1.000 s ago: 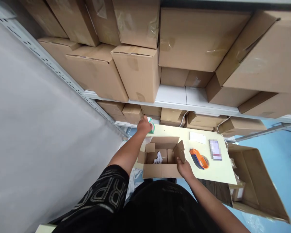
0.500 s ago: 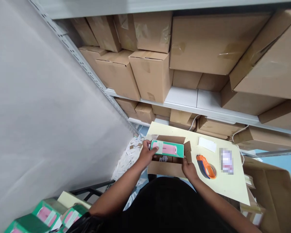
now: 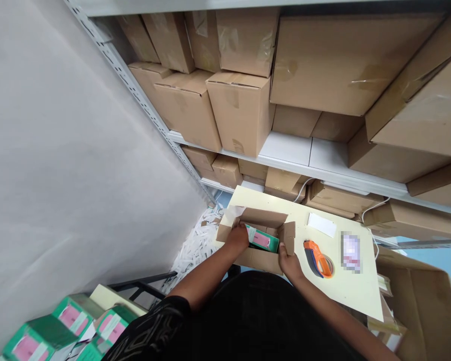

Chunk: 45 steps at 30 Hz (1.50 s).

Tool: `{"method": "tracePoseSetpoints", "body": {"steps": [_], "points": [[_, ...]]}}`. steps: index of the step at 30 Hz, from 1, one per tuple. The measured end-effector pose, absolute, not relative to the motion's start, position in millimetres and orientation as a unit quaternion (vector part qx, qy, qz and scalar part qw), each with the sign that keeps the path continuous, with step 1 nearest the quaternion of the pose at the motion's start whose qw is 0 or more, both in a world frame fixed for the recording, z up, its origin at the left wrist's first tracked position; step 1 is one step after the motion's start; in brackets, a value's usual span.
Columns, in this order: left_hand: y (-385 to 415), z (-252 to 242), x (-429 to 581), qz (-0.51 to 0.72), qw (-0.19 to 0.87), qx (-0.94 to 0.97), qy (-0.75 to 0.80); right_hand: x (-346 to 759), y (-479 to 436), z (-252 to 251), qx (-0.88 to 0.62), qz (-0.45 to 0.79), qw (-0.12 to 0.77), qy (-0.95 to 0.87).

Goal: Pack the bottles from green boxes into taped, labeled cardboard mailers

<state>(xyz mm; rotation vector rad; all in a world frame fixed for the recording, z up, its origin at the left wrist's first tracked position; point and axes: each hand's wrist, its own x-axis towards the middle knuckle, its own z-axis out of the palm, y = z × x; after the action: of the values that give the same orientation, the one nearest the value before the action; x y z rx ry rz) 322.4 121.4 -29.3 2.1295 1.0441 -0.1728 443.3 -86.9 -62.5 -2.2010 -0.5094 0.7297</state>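
Two hands [image 3: 238,237] [image 3: 290,264], green box [image 3: 265,241], carton walls [image 3: 263,261] close around

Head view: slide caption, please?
Left hand on a green-and-pink box inside an open carton, right hand at the carton's side; orange tape dispenser nearby.

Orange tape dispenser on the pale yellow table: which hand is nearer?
Right: the right hand, at the open brown cardboard box, is just left of the orange tape dispenser; the left hand is farther left, at the green-and-pink carton.
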Motion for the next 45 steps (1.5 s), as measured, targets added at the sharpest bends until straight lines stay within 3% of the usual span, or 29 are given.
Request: {"method": "tracePoseSetpoints", "body": {"steps": [5,10,18,23,31,39,45], "points": [[111,-6,322,-0.098,0.292,0.877,0.369,451,-86,-61,-0.861,0.288,0.378,-0.181],[77,20,277,0.003,0.233,0.935,0.269,470,-88,-52,-0.864,0.344,0.323,-0.178],[11,29,201,0.088,0.231,0.907,0.342,478,-84,-31,-0.853,0.360,0.266,-0.268],[-18,36,165,0.166,0.214,0.890,0.366,449,-79,-18,-0.821,0.367,0.279,-0.336],[-64,67,57,0.284,0.149,0.876,0.361,338,-61,-3,-0.746,0.350,0.348,-0.447],[-120,115,-128,0.351,0.107,0.830,0.421,171,-52,31,-0.684,0.374,0.324,-0.536],[-173,147,-293,0.477,0.088,0.649,0.586,54,-52,49,-0.624,0.393,0.274,-0.617]]}}
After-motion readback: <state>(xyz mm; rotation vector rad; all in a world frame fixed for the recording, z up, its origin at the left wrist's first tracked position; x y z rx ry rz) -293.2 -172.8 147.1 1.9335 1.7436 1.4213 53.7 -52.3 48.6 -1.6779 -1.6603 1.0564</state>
